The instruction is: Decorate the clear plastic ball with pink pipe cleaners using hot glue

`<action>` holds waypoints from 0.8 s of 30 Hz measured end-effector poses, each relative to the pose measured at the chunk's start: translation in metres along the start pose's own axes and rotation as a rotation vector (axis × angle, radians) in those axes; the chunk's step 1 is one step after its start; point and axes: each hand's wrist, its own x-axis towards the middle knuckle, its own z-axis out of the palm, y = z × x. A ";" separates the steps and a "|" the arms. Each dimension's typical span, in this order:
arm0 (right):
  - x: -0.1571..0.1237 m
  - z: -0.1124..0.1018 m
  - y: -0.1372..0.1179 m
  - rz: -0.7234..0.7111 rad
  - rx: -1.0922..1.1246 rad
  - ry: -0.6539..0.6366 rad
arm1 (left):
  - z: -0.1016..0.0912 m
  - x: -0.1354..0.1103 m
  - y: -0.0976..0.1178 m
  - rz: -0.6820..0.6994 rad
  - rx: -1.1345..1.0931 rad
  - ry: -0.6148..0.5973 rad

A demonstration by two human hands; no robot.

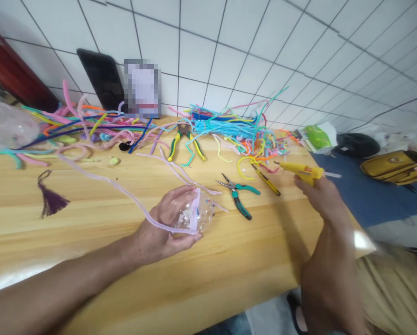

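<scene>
My left hand (163, 223) is wrapped round a clear plastic ball (205, 211) above the front middle of the table. A pale lilac pipe cleaner (124, 191) runs across the ball as a band, and its long loose end trails away to the left. Off to the right, my right hand (320, 197) grips a yellow hot glue gun (302, 171), its nozzle pointing left and a glue stick jutting from the back. Between the hands lie needle-nose pliers (238, 193) with teal and black handles, opened, and a yellow utility knife (267, 180).
Bundled and loose pipe cleaners (225, 125) crowd the table's back edge, with green-and-yellow cutters (185, 139) among them. A purple tassel (53, 195) lies at left. A black phone (102, 77) leans on the tiled wall. A yellow bag (397, 167) rests at far right.
</scene>
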 end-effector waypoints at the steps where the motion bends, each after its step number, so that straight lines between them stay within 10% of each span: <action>1: 0.001 -0.003 0.001 0.019 -0.002 -0.007 | 0.000 0.000 0.000 0.004 0.003 -0.001; 7: -0.008 0.019 -0.015 0.042 0.102 -0.317 | 0.000 0.001 -0.002 0.014 0.020 0.025; 24: 0.007 0.050 -0.035 0.049 -0.102 -0.277 | 0.003 0.000 -0.004 0.031 0.007 0.046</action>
